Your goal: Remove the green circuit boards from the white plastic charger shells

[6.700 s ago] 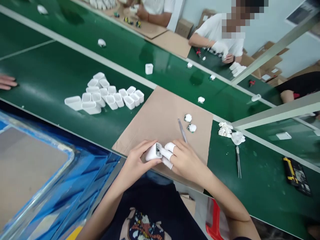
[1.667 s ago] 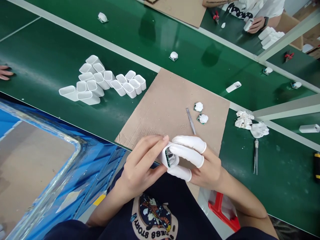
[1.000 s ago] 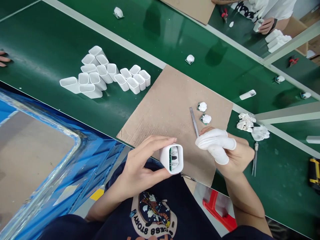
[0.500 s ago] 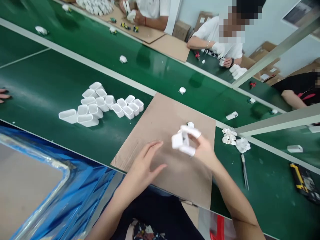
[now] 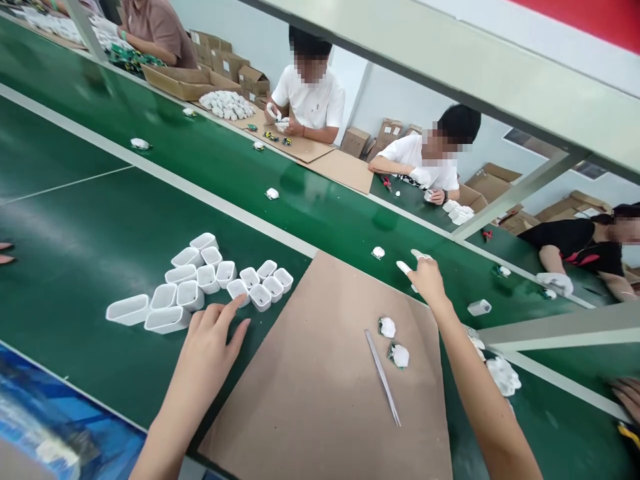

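Note:
My left hand (image 5: 210, 340) hovers open with spread fingers, its index tip at the near edge of a cluster of several empty white plastic shells (image 5: 200, 287) on the green belt. My right hand (image 5: 425, 277), with white finger cots on, stretches out over the belt past the far edge of the cardboard mat (image 5: 310, 387); its fingers are apart and nothing shows in them. A small white-capped part (image 5: 378, 253) lies on the belt just left of it. A white housing (image 5: 479, 307) lies on the belt to its right. Tweezers (image 5: 383, 377) and two capped parts (image 5: 393, 341) rest on the mat.
Crumpled white finger cots (image 5: 503, 375) lie right of the mat below a metal beam (image 5: 550, 327). A blue bin (image 5: 45, 433) sits at lower left. Co-workers sit across the belt; another person's fingertips (image 5: 5, 253) show at the left edge, a hand (image 5: 625, 395) at the right.
My right hand has let go of the white housing it held and reached out over the belt. My left hand has moved left to the shells. The view has tilted up.

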`<state>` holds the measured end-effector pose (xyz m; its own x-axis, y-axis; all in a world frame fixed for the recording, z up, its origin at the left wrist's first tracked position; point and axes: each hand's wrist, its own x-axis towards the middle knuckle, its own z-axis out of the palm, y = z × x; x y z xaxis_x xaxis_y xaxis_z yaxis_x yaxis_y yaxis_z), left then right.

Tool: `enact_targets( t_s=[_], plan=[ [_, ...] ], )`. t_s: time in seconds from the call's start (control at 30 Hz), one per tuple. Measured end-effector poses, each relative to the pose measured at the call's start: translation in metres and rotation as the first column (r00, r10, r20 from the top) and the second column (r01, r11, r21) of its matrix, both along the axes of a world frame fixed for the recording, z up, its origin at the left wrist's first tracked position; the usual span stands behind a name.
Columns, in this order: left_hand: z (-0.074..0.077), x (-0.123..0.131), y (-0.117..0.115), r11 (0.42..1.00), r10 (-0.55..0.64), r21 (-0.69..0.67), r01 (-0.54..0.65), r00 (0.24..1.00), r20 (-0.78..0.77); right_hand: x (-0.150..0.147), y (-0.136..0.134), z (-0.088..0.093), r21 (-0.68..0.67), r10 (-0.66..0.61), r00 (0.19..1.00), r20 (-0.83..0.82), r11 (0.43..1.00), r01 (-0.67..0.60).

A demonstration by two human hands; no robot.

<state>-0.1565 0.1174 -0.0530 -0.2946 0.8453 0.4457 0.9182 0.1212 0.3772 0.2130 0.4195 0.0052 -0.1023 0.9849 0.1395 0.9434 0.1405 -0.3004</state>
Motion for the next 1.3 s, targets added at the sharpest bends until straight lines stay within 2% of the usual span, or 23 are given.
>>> enact_targets(
  t_s=[0.2, 0.27, 0.33, 0.43, 0.57, 0.63, 0.7, 0.77, 0.83, 0.9, 0.93, 0.97, 1.07, 1.13, 1.2, 1.3],
  plan=[
    [-0.002, -0.004, 0.014, 1.000, 0.017, -0.014, -0.017, 1.000, -0.027, -0.042, 0.055, -0.014, -0.170, 0.137, 0.990, -0.041, 0.975, -0.142],
    [-0.004, -0.006, 0.015, 0.999, 0.041, -0.014, -0.041, 0.999, -0.028, -0.044, 0.058, -0.015, -0.209, 0.167, 0.982, -0.093, 0.961, -0.183],
    [-0.003, -0.008, 0.015, 0.997, 0.081, -0.006, -0.081, 0.995, -0.049, -0.042, 0.046, -0.015, -0.231, 0.196, 0.966, -0.169, 0.945, -0.232],
    [0.005, -0.006, 0.010, 0.998, 0.060, 0.011, -0.060, 0.998, -0.022, -0.034, 0.002, -0.017, -0.228, 0.254, 0.907, -0.335, 0.913, -0.340],
    [0.020, 0.014, -0.011, 0.981, -0.190, 0.011, 0.191, 0.965, 0.179, -0.030, -0.090, -0.017, -0.160, 0.386, 0.749, -0.539, 0.826, -0.541],
    [0.022, 0.032, -0.027, 0.952, -0.304, 0.051, 0.301, 0.922, 0.241, -0.032, -0.135, -0.014, -0.135, 0.450, 0.681, -0.578, 0.770, -0.623],
    [0.021, 0.054, -0.042, 0.929, -0.369, 0.071, 0.364, 0.884, 0.287, -0.035, -0.174, -0.009, -0.135, 0.499, 0.643, -0.580, 0.720, -0.681],
    [0.017, 0.074, -0.056, 0.919, -0.383, 0.047, 0.392, 0.857, 0.346, -0.040, -0.205, -0.003, -0.164, 0.564, 0.645, -0.517, 0.674, -0.721],
    [0.013, 0.090, -0.068, 0.913, -0.368, -0.014, 0.408, 0.837, 0.406, -0.045, -0.228, 0.003, -0.214, 0.682, 0.636, -0.362, 0.603, -0.769],
    [0.012, 0.099, -0.076, 0.904, -0.351, -0.070, 0.422, 0.826, 0.441, -0.047, -0.242, 0.005, -0.264, 0.795, 0.575, -0.194, 0.522, -0.811],
    [0.012, 0.101, -0.078, 0.901, -0.346, -0.089, 0.425, 0.826, 0.445, -0.048, -0.246, 0.005, -0.278, 0.822, 0.552, -0.140, 0.502, -0.819],
    [0.012, 0.102, -0.080, 0.900, -0.339, -0.104, 0.423, 0.831, 0.440, -0.048, -0.250, 0.004, -0.274, 0.818, 0.563, -0.117, 0.518, -0.810],
    [0.010, 0.102, -0.080, 0.909, -0.314, -0.133, 0.395, 0.859, 0.403, -0.050, -0.256, -0.007, -0.214, 0.698, 0.709, -0.099, 0.681, -0.701],
    [0.008, 0.102, -0.078, 0.913, -0.307, -0.137, 0.385, 0.867, 0.392, -0.055, -0.260, -0.014, -0.185, 0.623, 0.774, -0.112, 0.753, -0.632],
    [0.005, 0.104, -0.077, 0.912, -0.313, -0.127, 0.390, 0.862, 0.399, -0.061, -0.264, -0.018, -0.179, 0.600, 0.784, -0.159, 0.763, -0.621],
    [0.005, 0.107, -0.079, 0.911, -0.328, -0.089, 0.402, 0.840, 0.432, -0.065, -0.268, -0.012, -0.174, 0.610, 0.728, -0.314, 0.717, -0.675]
  ],
)
